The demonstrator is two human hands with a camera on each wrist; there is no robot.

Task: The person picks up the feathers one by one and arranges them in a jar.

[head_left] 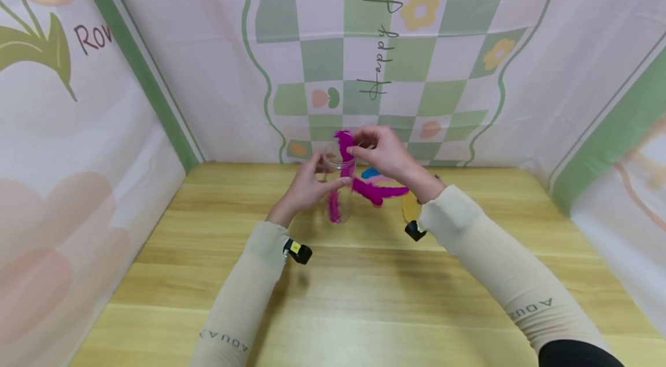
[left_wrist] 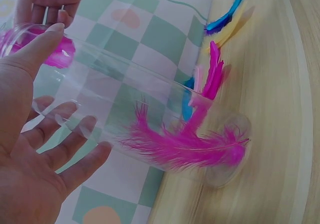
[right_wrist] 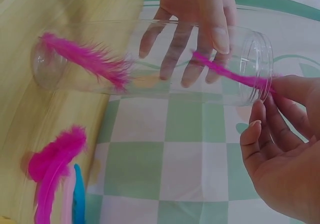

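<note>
A clear plastic jar (right_wrist: 165, 90) stands upright on the table with its mouth uncovered. My left hand (head_left: 307, 186) grips it near the top, thumb on the near side and fingers spread behind the wall. Inside, at the bottom, lies a magenta feather (left_wrist: 185, 149). At the mouth, my right hand (head_left: 384, 152) pinches a second magenta feather (right_wrist: 230, 74) between thumb and fingers. Its lower part is inside the jar and its upper end sticks out above the rim in the head view.
Right of the jar, more magenta feathers (head_left: 374, 191) lie on the wooden table (head_left: 333, 297). A blue feather (head_left: 370, 173), a pale pink one (right_wrist: 67, 199) and a yellow one (head_left: 410, 208) are close by. A checkered cloth (head_left: 364, 55) hangs behind.
</note>
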